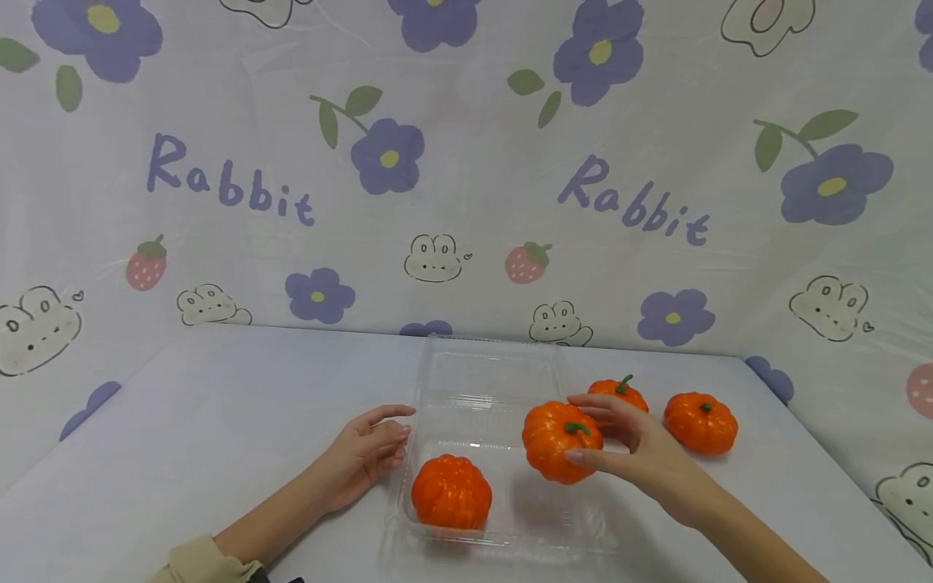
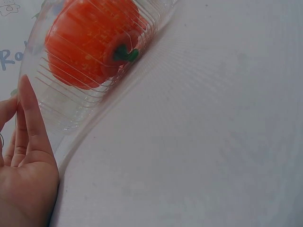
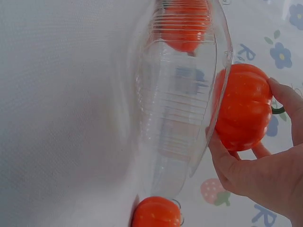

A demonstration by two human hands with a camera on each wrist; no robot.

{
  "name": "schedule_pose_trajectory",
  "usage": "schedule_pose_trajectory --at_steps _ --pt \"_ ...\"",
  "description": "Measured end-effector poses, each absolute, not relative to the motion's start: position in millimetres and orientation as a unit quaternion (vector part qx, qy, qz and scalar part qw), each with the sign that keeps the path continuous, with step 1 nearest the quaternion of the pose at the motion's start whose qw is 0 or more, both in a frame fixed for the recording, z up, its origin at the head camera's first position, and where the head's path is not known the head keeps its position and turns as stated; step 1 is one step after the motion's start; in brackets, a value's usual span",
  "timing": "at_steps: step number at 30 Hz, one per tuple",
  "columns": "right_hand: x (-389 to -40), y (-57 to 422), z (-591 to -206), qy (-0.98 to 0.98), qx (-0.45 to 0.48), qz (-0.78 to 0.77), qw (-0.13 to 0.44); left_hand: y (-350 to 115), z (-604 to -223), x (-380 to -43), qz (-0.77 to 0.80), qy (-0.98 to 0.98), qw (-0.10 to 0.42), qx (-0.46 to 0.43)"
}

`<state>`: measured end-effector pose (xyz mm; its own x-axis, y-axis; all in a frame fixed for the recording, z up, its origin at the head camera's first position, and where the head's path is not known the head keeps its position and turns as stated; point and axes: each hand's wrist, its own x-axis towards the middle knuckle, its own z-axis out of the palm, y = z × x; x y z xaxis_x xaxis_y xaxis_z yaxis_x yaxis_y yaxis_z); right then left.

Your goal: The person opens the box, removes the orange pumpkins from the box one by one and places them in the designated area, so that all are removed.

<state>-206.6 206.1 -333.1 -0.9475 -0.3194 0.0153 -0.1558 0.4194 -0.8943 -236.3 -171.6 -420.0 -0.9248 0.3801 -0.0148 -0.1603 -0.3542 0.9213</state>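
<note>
My right hand (image 1: 656, 461) grips a small orange toy pumpkin (image 1: 555, 444) with a green stem, thumb and fingers spread round it. It is held up over the right part of a clear plastic clamshell box (image 1: 496, 348), and the right wrist view shows this pumpkin (image 3: 244, 106) beside the box rim. A second pumpkin (image 1: 452, 492) sits inside the box at the front left; its green stem (image 2: 124, 54) shows through the ribbed wall in the left wrist view. Beside the box's left wall is my left hand (image 1: 368, 457), its fingertips right at the rim (image 2: 20, 71).
Right of the box, two more orange pumpkins rest on the white table (image 1: 240, 389): one (image 1: 619, 392) partly behind my right hand, the other (image 1: 701, 423) farther right. The box's lid lies back, away from me. A printed cloth (image 1: 466, 162) hangs behind the table.
</note>
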Motion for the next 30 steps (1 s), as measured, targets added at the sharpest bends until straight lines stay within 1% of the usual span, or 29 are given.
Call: schedule_pose_trajectory --at_steps 10,30 --pt "-202.7 217.5 -332.0 0.835 -0.147 -0.526 0.067 -171.7 -419.7 -235.8 0.812 0.552 0.162 0.1" --pt "-200.6 239.0 -333.2 0.839 -0.127 -0.523 0.078 -171.4 -421.4 -237.8 0.814 0.548 0.161 0.103"
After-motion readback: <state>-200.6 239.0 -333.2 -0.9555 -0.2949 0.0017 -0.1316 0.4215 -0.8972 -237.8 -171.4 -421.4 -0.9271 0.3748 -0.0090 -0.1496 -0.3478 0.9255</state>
